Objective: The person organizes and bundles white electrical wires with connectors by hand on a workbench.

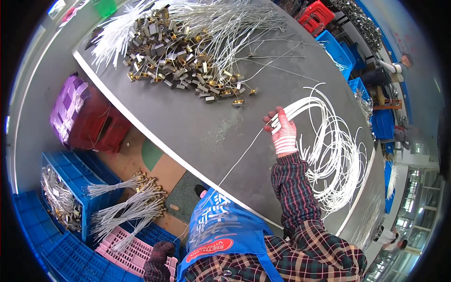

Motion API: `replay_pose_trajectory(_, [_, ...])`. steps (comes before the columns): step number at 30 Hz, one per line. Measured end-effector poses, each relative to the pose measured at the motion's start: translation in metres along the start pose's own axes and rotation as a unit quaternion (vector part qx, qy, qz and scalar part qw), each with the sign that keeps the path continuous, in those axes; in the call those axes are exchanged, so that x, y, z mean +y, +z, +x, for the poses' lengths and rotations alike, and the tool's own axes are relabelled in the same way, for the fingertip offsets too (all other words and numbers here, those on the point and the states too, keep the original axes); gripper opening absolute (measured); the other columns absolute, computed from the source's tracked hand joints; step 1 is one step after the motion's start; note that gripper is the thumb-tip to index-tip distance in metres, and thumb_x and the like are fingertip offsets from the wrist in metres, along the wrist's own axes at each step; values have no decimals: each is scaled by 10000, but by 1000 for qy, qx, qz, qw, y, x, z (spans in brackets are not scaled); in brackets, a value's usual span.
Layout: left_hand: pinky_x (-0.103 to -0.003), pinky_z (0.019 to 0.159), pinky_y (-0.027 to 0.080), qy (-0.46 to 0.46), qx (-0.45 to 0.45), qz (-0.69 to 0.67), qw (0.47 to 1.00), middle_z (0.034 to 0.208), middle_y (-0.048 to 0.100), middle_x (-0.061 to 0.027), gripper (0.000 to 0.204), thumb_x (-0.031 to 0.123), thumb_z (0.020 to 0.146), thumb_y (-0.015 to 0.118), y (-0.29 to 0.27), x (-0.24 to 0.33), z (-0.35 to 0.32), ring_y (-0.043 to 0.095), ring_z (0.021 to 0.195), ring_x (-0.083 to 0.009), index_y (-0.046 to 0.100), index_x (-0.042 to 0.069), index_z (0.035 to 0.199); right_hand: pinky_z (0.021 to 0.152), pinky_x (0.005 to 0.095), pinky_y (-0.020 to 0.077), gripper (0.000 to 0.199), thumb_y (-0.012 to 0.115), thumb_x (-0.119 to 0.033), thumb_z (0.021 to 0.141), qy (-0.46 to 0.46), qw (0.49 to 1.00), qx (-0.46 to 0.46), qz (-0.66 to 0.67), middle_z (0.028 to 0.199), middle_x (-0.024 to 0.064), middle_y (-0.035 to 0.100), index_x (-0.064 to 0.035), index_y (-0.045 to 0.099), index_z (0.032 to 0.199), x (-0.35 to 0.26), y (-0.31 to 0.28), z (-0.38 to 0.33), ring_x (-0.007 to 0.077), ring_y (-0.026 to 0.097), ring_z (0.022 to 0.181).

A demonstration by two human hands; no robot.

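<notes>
Holding slender white tubes (343, 160) near one end in the narrow grip of the right hand (282, 126), with loops spread over the grey surface (188, 127). Trailing a thin wire (239, 159) toward the blue apron (211, 221). Cannot tell the grip of the left hand (163, 248), beside the pink crate (112, 251).

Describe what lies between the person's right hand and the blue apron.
The head view shows grey tabletop, crossed by a thin strand running from the right hand, then the table's white edge beside the blue apron.
</notes>
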State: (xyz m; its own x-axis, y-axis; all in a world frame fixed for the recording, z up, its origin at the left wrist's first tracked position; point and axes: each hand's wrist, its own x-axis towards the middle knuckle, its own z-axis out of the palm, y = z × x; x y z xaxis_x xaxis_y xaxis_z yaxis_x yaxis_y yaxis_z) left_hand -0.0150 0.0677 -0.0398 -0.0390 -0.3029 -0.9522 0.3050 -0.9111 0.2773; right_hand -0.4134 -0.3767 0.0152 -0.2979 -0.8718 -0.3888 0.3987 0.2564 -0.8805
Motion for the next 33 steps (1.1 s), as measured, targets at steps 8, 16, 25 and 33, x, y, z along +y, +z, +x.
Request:
replay_pose_trajectory(8, [-277, 540, 409, -15, 2, 31, 999, 656, 591, -48, 267, 289, 723, 680, 8, -15, 12, 510, 552, -140, 650, 29, 778, 501, 367, 521, 301, 643, -240, 852, 93, 993, -75, -11, 884, 112, 633, -38, 560, 1060, 30, -20, -6, 293, 646, 749])
replay_pose_trajectory(16, [-274, 530, 420, 64, -2, 34, 997, 642, 592, -48, 294, 299, 729, 664, 45, 39, 21, 518, 529, -142, 645, 7, 759, 808, 558, 493, 277, 663, -206, 831, 103, 978, -140, 114, 891, 91, 613, -38, 572, 1032, 4, -24, -17, 284, 605, 856])
replay_pose_trajectory(25, [-244, 504, 398, 199, -81, 101, 971, 674, 550, -23, 272, 292, 843, 592, 173, 189, 52, 508, 579, -106, 609, 21, 850, 767, 429, 530, 292, 668, -231, 835, 119, 972, -197, -46, 896, 105, 620, -7, 578, 998, 43, -2, -74, 252, 612, 836])
replay_pose_trajectory(33, [-318, 624, 462, 223, -15, 112, 968, 803, 561, -108, 410, 414, 890, 509, 283, 260, 61, 560, 684, -171, 558, 89, 1135, 661, 243, 456, 237, 561, -196, 891, 120, 961, -175, -176, 774, 42, 629, 20, 642, 945, 52, -3, -71, 121, 580, 719])
